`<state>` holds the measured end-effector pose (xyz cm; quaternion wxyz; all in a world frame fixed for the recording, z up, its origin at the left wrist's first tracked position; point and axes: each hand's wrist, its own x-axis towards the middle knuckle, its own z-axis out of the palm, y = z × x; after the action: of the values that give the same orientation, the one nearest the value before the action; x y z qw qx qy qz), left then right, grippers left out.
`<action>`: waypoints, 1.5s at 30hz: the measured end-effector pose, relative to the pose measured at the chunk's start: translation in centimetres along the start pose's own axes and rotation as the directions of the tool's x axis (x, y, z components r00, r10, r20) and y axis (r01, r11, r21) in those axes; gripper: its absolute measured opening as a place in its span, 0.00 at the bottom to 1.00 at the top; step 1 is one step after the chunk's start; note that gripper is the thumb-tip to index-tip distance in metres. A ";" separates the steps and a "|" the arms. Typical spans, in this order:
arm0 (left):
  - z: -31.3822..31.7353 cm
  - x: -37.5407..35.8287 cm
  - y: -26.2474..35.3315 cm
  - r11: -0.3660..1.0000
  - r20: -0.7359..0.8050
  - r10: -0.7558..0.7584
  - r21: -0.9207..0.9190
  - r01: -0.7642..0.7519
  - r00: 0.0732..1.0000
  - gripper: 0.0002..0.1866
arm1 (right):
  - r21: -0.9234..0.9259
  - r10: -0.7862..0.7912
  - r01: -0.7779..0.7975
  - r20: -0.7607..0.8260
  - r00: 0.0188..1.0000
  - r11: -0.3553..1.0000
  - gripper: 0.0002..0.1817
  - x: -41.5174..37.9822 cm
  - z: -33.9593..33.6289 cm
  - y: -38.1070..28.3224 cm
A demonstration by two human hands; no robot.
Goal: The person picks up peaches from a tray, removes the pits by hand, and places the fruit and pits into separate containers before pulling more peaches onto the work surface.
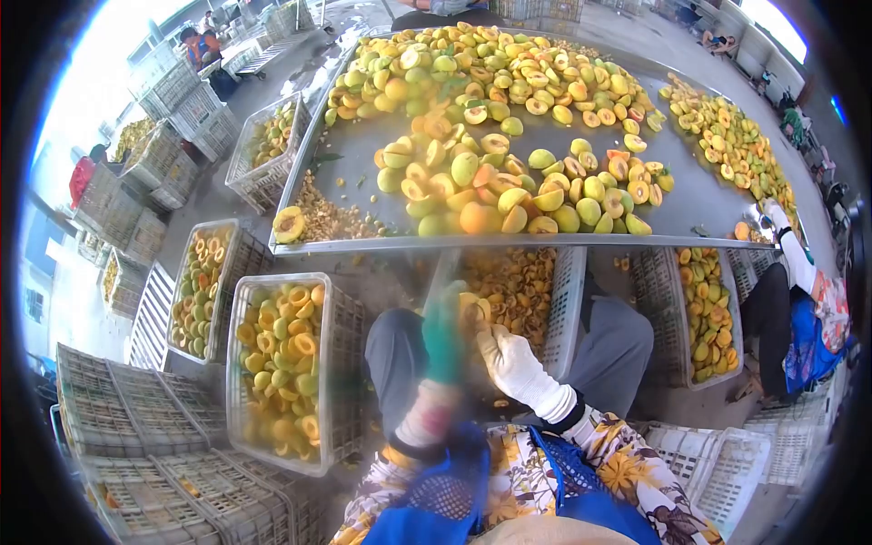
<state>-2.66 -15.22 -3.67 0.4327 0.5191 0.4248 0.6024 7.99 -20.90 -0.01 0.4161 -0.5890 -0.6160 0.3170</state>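
My left hand [444, 334], in a green glove, is blurred, and its fingers are closed around a yellow peach half [473, 307]. Right beside it is my right hand [520, 365] in a white glove, its fingers bent together at the peach. What those fingers grip, if anything, is hidden. Below both hands, between my knees, stands a crate [569, 300] with many small orange-brown pieces in it. In front, the metal table [363, 173] bears a large heap of cut yellow-green peaches [463, 168].
To my left stand a crate of peach halves [280, 372] and another filled crate [202, 291]. Stacked crates [136, 400] rise at the lower left. A further peach crate [707, 313] is on the right, near a co-worker's gloved hand [777, 218] at the table edge.
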 end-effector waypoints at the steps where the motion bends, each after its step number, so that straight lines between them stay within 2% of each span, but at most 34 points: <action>1: 0.2 0.1 0.3 0.988 -0.009 -0.089 -0.129 0.087 0.996 0.11 | 0.024 -0.001 0.002 -0.021 1.000 1.000 0.21 0.0 0.3 0.0; 4: 0.8 0.3 2.5 0.863 -0.025 -0.309 -0.429 0.269 0.951 0.11 | 0.082 0.002 0.001 -0.046 0.999 0.997 0.21 0.3 0.6 0.1; 6: 0.7 0.3 1.6 0.896 -0.049 -0.292 -0.362 0.256 0.955 0.11 | 0.109 0.023 -0.022 -0.007 1.000 0.994 0.23 0.6 0.5 0.1; 8: 0.4 0.3 1.0 0.931 -0.058 -0.253 -0.285 0.227 0.966 0.12 | 0.178 0.195 -0.230 0.195 0.961 0.957 0.25 0.8 -0.4 -0.1; 10: 0.2 0.6 0.8 0.963 -0.051 -0.187 -0.208 0.172 0.981 0.13 | 0.225 0.342 -0.444 0.379 0.860 0.867 0.27 1.3 -1.5 -1.2; 12: 0.3 0.8 1.5 0.984 -0.086 -0.159 -0.100 0.150 0.984 0.12 | 0.253 0.445 -0.640 0.537 0.716 0.725 0.29 1.9 -2.5 -2.6; 13: 0.4 0.9 1.8 0.989 -0.104 -0.143 -0.046 0.138 0.984 0.11 | 0.295 0.443 -0.665 0.555 0.704 0.686 0.30 2.1 -2.4 -2.3; 15: 0.3 1.2 1.4 0.971 -0.101 -0.240 -0.039 0.237 0.965 0.11 | 0.373 0.438 -0.714 0.594 0.674 0.593 0.31 2.0 -1.8 -1.4; 16: 0.2 1.4 1.2 0.958 -0.103 -0.288 -0.036 0.285 0.952 0.11 | 0.320 0.456 -0.712 0.591 0.666 0.625 0.31 2.2 -1.7 -1.2; 18: -0.3 1.5 -0.6 0.964 -0.087 -0.266 -0.025 0.265 0.960 0.11 | 0.216 0.488 -0.699 0.578 0.654 0.681 0.31 2.7 -1.6 -0.8; 19: -0.3 1.7 -0.8 0.968 -0.080 -0.253 -0.022 0.252 0.964 0.11 | 0.234 0.480 -0.687 0.564 0.672 0.687 0.32 2.9 -1.3 -0.7; 21: 0.2 1.1 -0.5 0.983 -0.168 -0.164 0.053 0.175 0.972 0.11 | 0.270 0.468 -0.666 0.534 0.704 0.695 0.33 2.7 -0.5 -0.5; 22: 0.5 1.4 -0.4 0.987 -0.210 -0.109 0.090 0.131 0.972 0.11 | 0.335 0.454 -0.692 0.562 0.691 0.639 0.31 2.8 -0.6 -0.7; 24: -1.0 2.6 -0.4 0.961 0.067 -0.255 0.127 0.245 0.965 0.11 | 0.329 0.455 -0.764 0.648 0.610 0.555 0.28 3.0 -1.7 -0.5; 25: -1.7 3.8 -0.4 0.944 0.198 -0.319 0.150 0.293 0.927 0.11 | 0.318 0.450 -0.794 0.688 0.569 0.518 0.28 3.5 -2.3 -0.6; 26: -2.3 4.5 -1.0 0.909 0.279 -0.414 0.166 0.382 0.866 0.11 | 0.255 0.462 -0.787 0.692 0.555 0.562 0.26 3.8 -2.6 -1.4; 29: -0.8 2.9 -1.2 0.963 0.017 -0.269 0.031 0.269 0.963 0.12 | 0.424 0.419 -0.776 0.667 0.616 0.467 0.25 3.7 -2.2 -1.5; 32: -0.6 2.6 -2.1 0.983 0.071 -0.168 0.086 0.162 0.983 0.12 | 0.393 0.448 -0.778 0.653 0.611 0.490 0.25 3.6 -2.3 -0.5; 34: -0.8 1.8 -3.0 0.983 0.167 -0.172 0.097 0.157 0.971 0.11 | 0.382 0.485 -0.769 0.610 0.626 0.512 0.25 2.3 -1.9 0.0; 36: -1.5 1.8 -5.6 0.927 0.072 0.076 0.363 -0.097 0.994 0.11 | 0.390 0.436 -0.726 0.606 0.666 0.567 0.25 2.8 -1.1 -1.0; 37: -1.1 0.3 -7.9 0.757 -0.002 0.314 0.605 -0.249 0.949 0.11 | 0.406 0.401 -0.703 0.609 0.685 0.583 0.25 2.7 -1.2 -1.4; 38: -1.1 -0.2 -7.7 0.802 -0.048 0.166 0.588 -0.106 0.985 0.11 | 0.411 0.436 -0.787 0.667 0.604 0.461 0.25 2.9 -0.8 -0.1; 39: -1.1 0.2 -5.1 0.896 -0.014 0.037 0.443 -0.027 0.999 0.12 | 0.393 0.472 -0.864 0.725 0.501 0.315 0.26 3.2 -0.4 1.0; 40: -0.9 0.9 -2.3 0.928 -0.023 -0.361 0.087 0.361 0.932 0.13 | 0.339 0.480 -0.854 0.717 0.506 0.394 0.25 3.6 -0.6 0.4; 42: -1.4 2.3 -2.0 0.926 0.027 -0.368 0.102 0.363 0.930 0.13 | 0.246 0.518 -0.827 0.680 0.519 0.506 0.24 4.0 -1.1 -0.2; 43: -1.8 2.7 -2.1 0.923 0.048 -0.374 0.115 0.367 0.926 0.14 | 0.263 0.516 -0.820 0.669 0.534 0.508 0.24 3.9 -0.8 -0.1; 44: -1.6 2.7 -3.8 0.880 -0.032 -0.472 -0.079 0.469 0.881 0.14 | 0.279 0.513 -0.813 0.660 0.549 0.511 0.24 3.8 -0.2 0.3; 45: -2.0 2.1 -4.8 0.879 -0.003 -0.475 -0.050 0.474 0.880 0.14 | 0.300 0.510 -0.806 0.650 0.564 0.510 0.23 3.9 0.1 0.4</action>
<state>-4.47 -12.03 -7.90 0.5760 0.3842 0.5277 0.4921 8.24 -16.99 0.13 0.2436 -0.5309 -0.2891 0.7584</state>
